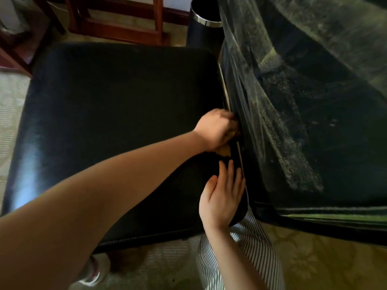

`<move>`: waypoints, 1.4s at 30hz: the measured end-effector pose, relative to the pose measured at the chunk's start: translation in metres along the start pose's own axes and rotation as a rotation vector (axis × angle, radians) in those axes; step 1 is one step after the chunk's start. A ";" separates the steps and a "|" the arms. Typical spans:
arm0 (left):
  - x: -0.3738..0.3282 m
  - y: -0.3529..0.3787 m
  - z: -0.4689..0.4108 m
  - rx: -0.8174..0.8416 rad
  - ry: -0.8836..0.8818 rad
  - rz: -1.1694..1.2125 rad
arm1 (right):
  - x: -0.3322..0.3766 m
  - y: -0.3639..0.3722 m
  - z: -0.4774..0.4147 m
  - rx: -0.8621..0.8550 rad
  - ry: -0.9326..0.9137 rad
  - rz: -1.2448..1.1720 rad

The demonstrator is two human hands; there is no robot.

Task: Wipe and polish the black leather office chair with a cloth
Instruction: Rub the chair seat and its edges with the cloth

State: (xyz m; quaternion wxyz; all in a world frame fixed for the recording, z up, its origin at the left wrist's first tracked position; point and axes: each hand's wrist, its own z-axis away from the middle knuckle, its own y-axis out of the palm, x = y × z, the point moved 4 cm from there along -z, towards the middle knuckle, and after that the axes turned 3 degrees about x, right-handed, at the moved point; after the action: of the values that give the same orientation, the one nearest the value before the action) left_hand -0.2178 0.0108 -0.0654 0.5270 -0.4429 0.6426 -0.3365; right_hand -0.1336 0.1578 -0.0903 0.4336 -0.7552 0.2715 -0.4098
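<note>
The black leather chair seat point(109, 114) fills the middle of the view, and its dusty, streaked backrest point(303, 101) rises on the right. My left hand point(215, 128) reaches across the seat to the crease between seat and backrest. Its curled fingers grip a small yellowish cloth point(225, 151), which is mostly hidden under the hand. Just below it, my right hand point(222, 197) lies flat on the seat's near right corner, fingers straight and pointing along the crease.
A black cylindrical bin with a chrome rim point(206, 19) stands behind the chair. Red-brown wooden furniture legs point(117, 19) are at the top left. Pale carpet point(12, 97) lies to the left, patterned yellow floor point(310, 260) at the lower right. My striped trousers point(253, 243) and a shoe point(94, 273) are below.
</note>
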 end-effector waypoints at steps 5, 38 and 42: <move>0.020 -0.004 -0.032 0.049 -0.315 -0.098 | -0.001 0.001 -0.002 0.012 0.006 0.016; 0.067 -0.021 -0.061 -0.010 -0.400 -0.026 | -0.005 0.016 -0.058 0.098 -0.125 0.092; 0.051 -0.010 -0.037 -0.005 -0.307 0.046 | -0.001 0.020 -0.055 0.156 -0.105 0.109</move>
State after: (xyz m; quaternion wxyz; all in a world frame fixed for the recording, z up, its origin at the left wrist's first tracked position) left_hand -0.2540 -0.0416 -0.0678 0.6255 -0.4757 0.5652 -0.2510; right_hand -0.1824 0.1256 -0.0921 0.5261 -0.7239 0.2564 -0.3655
